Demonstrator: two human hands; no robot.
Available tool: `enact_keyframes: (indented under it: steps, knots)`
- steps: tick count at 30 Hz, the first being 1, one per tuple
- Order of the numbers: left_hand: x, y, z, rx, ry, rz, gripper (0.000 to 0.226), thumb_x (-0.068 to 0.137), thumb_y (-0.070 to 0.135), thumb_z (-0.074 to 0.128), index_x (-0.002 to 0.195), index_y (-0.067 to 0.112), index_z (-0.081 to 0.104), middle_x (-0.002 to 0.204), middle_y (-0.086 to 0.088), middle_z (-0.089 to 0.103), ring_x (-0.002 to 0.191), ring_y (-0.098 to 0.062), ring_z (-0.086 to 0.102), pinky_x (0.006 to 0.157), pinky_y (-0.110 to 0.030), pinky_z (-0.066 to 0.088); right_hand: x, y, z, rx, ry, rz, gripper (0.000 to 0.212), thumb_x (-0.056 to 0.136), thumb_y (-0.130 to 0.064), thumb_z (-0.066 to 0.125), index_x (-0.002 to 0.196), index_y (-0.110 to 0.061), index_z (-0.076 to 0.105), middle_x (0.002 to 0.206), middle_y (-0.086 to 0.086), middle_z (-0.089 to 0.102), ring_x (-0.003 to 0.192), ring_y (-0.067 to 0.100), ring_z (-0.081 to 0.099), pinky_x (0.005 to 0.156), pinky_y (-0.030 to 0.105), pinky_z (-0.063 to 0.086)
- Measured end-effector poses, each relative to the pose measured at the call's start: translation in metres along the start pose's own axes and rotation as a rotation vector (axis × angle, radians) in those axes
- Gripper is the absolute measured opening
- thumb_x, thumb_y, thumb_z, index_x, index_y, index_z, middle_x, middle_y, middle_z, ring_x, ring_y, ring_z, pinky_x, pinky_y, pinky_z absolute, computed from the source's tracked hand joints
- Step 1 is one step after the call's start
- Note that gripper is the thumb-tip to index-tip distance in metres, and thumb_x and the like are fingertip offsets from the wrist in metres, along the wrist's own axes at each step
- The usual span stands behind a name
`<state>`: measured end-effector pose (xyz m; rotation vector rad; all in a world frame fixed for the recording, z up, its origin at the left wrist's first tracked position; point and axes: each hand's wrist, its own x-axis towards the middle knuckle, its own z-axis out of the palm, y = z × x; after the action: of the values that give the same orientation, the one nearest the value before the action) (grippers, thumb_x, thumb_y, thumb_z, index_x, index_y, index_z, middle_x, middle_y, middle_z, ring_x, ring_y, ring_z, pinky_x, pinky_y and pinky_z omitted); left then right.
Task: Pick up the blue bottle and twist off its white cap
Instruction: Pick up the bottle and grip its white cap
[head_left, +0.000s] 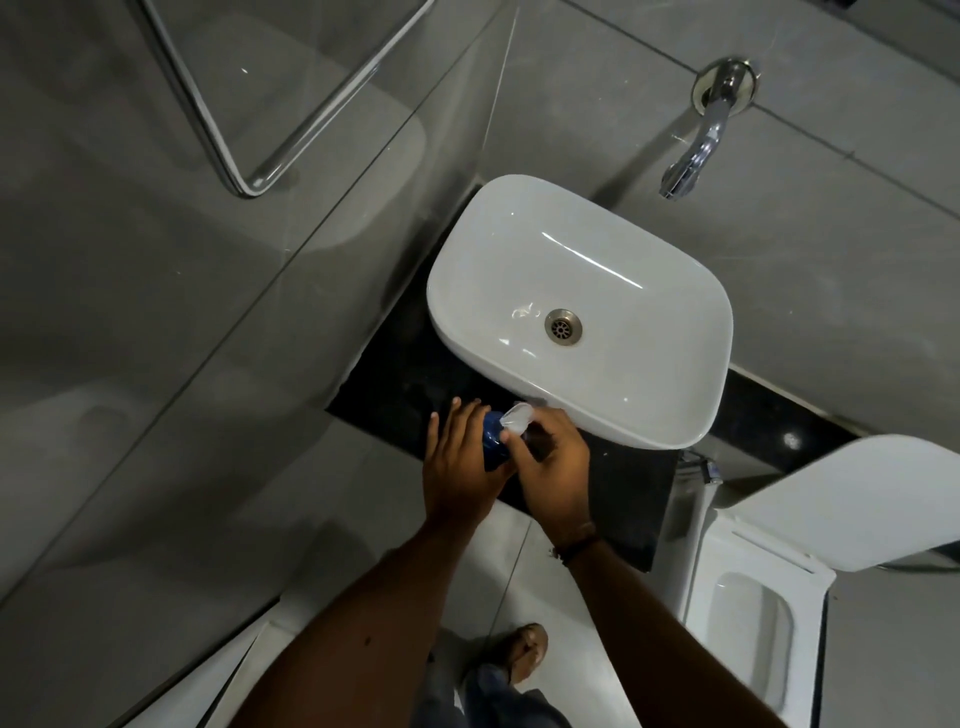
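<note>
The blue bottle (493, 441) is held over the black counter (623, 499), just in front of the white basin. My left hand (457, 462) wraps around its body from the left. My right hand (550, 467) comes in from the right, with thumb and fingers closed around the white cap (517, 418) at the bottle's top. Most of the bottle is hidden between my two hands; only a strip of blue and the top of the cap show.
A white basin (691, 415) sits on the counter with a chrome tap (701, 140) on the wall above it. To the right stands a white toilet (753, 623) with its lid up. A glass partition with a chrome handle (270, 156) is on the left.
</note>
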<state>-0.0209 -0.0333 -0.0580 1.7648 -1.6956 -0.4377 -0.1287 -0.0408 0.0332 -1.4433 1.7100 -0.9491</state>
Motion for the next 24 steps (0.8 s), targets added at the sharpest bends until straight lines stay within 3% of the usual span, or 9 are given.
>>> enact_keyframes:
  steps: [4, 9, 12, 14, 16, 18, 19, 22, 24]
  knots:
    - [-0.001, 0.000, 0.001, 0.029, 0.023, 0.027, 0.066, 0.095, 0.055, 0.054, 0.135, 0.004, 0.062, 0.140, -0.013, 0.065, 0.142, -0.030, 0.050, 0.118, -0.058, 0.037, 0.000, 0.010, 0.005, -0.109, -0.037, 0.037, 0.032, 0.089, -0.009, 0.076, 0.122, -0.009, 0.074, 0.117, 0.005, 0.072, 0.114, 0.021, 0.069, 0.104, 0.041, 0.057]
    - [-0.001, 0.000, 0.000, 0.049, 0.006, 0.031, 0.065, 0.096, 0.054, 0.053, 0.135, 0.003, 0.063, 0.141, -0.013, 0.065, 0.142, -0.031, 0.050, 0.118, -0.058, 0.037, -0.001, 0.006, 0.007, -0.148, -0.027, 0.074, 0.031, 0.088, -0.014, 0.078, 0.119, -0.015, 0.074, 0.118, 0.002, 0.073, 0.116, 0.022, 0.066, 0.106, 0.042, 0.055]
    - [-0.001, 0.001, -0.001, 0.044, 0.016, 0.036, 0.060, 0.100, 0.049, 0.047, 0.133, 0.002, 0.063, 0.139, -0.015, 0.066, 0.141, -0.033, 0.051, 0.117, -0.059, 0.038, -0.003, 0.006, 0.004, -0.192, 0.009, 0.098, 0.024, 0.077, -0.031, 0.087, 0.095, -0.029, 0.071, 0.100, -0.006, 0.071, 0.102, 0.024, 0.067, 0.095, 0.046, 0.057]
    - [0.000, 0.002, -0.002, 0.028, 0.022, 0.018, 0.056, 0.100, 0.042, 0.045, 0.133, 0.001, 0.063, 0.139, -0.015, 0.066, 0.141, -0.033, 0.051, 0.118, -0.058, 0.037, -0.005, 0.009, -0.002, -0.237, 0.041, 0.117, 0.035, 0.066, -0.041, 0.092, 0.077, -0.024, 0.064, 0.085, -0.003, 0.067, 0.086, 0.027, 0.065, 0.083, 0.050, 0.057]
    - [0.000, 0.001, -0.001, 0.031, 0.014, 0.012, 0.050, 0.097, 0.033, 0.057, 0.134, 0.001, 0.062, 0.139, -0.014, 0.065, 0.142, -0.032, 0.050, 0.120, -0.057, 0.035, -0.006, 0.012, -0.004, -0.237, 0.034, 0.093, 0.044, 0.061, -0.044, 0.092, 0.086, -0.019, 0.066, 0.092, 0.000, 0.066, 0.091, 0.027, 0.063, 0.084, 0.050, 0.056]
    - [0.000, 0.000, 0.000, 0.065, -0.017, 0.028, 0.049, 0.096, 0.032, 0.066, 0.135, 0.002, 0.062, 0.141, -0.013, 0.065, 0.143, -0.032, 0.049, 0.120, -0.057, 0.035, -0.006, 0.010, -0.003, -0.217, -0.042, 0.054, 0.061, 0.066, -0.040, 0.091, 0.116, -0.013, 0.070, 0.116, 0.004, 0.067, 0.111, 0.025, 0.063, 0.099, 0.044, 0.055]
    - [0.000, -0.001, 0.000, 0.080, -0.024, 0.041, 0.049, 0.097, 0.034, 0.064, 0.135, 0.002, 0.062, 0.141, -0.013, 0.064, 0.143, -0.032, 0.048, 0.119, -0.057, 0.035, -0.004, 0.008, -0.001, -0.217, -0.064, 0.045, 0.064, 0.067, -0.037, 0.092, 0.121, -0.011, 0.070, 0.120, 0.005, 0.067, 0.115, 0.024, 0.062, 0.103, 0.043, 0.054]
    - [0.001, 0.001, 0.000, 0.033, 0.030, 0.018, 0.051, 0.097, 0.036, 0.050, 0.133, 0.003, 0.064, 0.138, -0.013, 0.067, 0.141, -0.031, 0.051, 0.119, -0.057, 0.037, 0.002, 0.006, 0.001, -0.219, 0.035, 0.048, 0.041, 0.065, -0.031, 0.095, 0.091, -0.008, 0.072, 0.096, 0.006, 0.069, 0.092, 0.025, 0.066, 0.086, 0.050, 0.057]
    - [0.002, 0.002, 0.000, -0.014, 0.054, -0.001, 0.054, 0.094, 0.040, 0.051, 0.132, 0.003, 0.064, 0.137, -0.012, 0.068, 0.139, -0.031, 0.053, 0.118, -0.057, 0.037, 0.005, 0.008, -0.004, -0.185, 0.070, 0.084, 0.041, 0.062, -0.024, 0.097, 0.087, -0.007, 0.068, 0.092, 0.008, 0.068, 0.086, 0.024, 0.065, 0.081, 0.049, 0.058]
